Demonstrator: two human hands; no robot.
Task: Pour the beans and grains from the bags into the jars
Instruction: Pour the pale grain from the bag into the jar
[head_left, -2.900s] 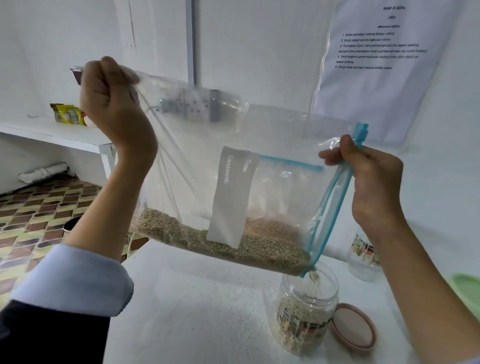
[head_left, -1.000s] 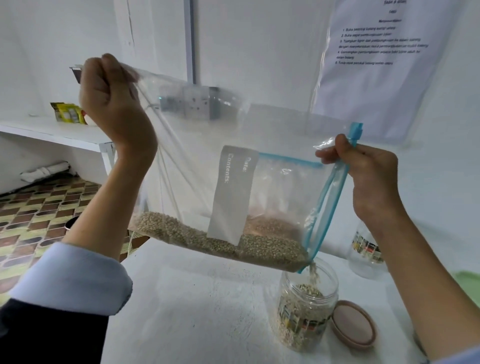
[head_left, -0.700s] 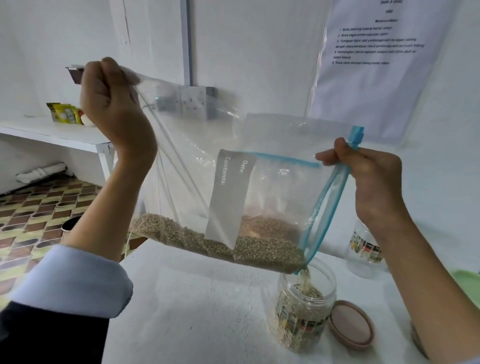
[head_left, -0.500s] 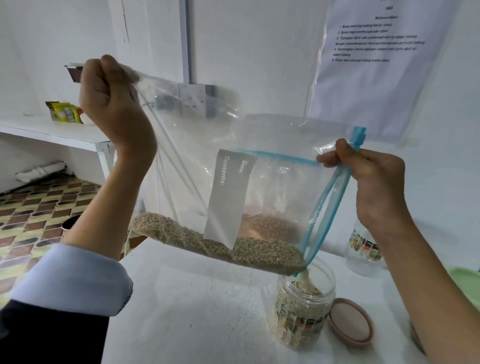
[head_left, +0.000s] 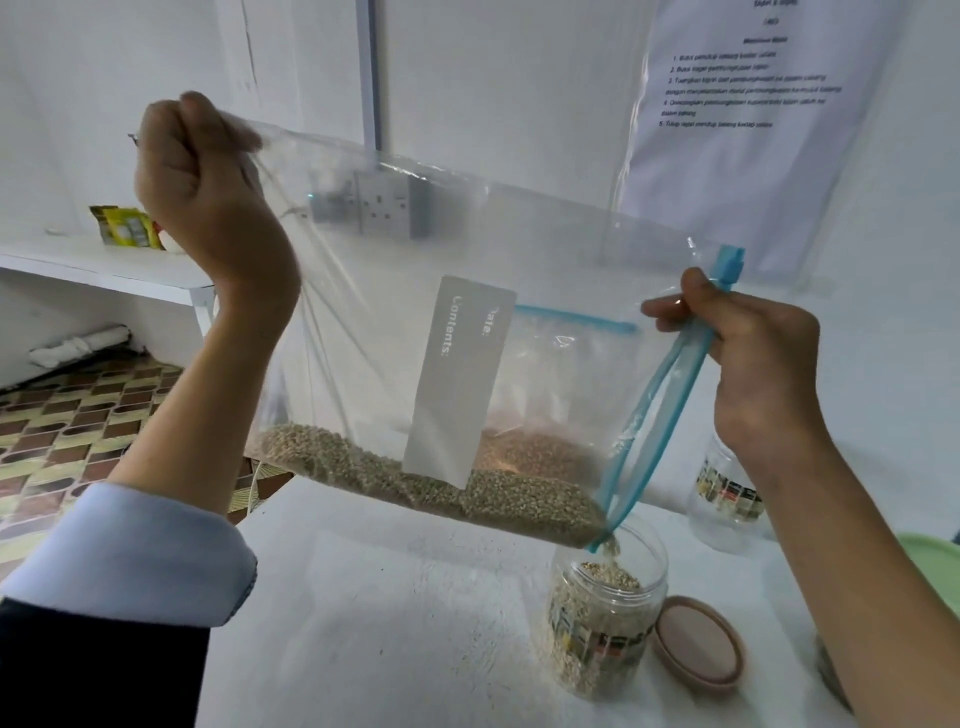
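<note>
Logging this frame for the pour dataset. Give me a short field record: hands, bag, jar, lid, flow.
left hand: grips the raised corner of the bag
right hand: pinches the blue zip edge
grain: pooled along the low edge of the bag
flow: grain falling from the low corner into the jar
jar: open, over half full
lid: on the table, right of the jar

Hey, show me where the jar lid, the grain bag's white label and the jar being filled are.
jar lid (head_left: 698, 652), head view, middle of its flat top.
white label (head_left: 457, 382), head view, centre of the strip.
jar being filled (head_left: 605, 631), head view, its front wall.
</note>
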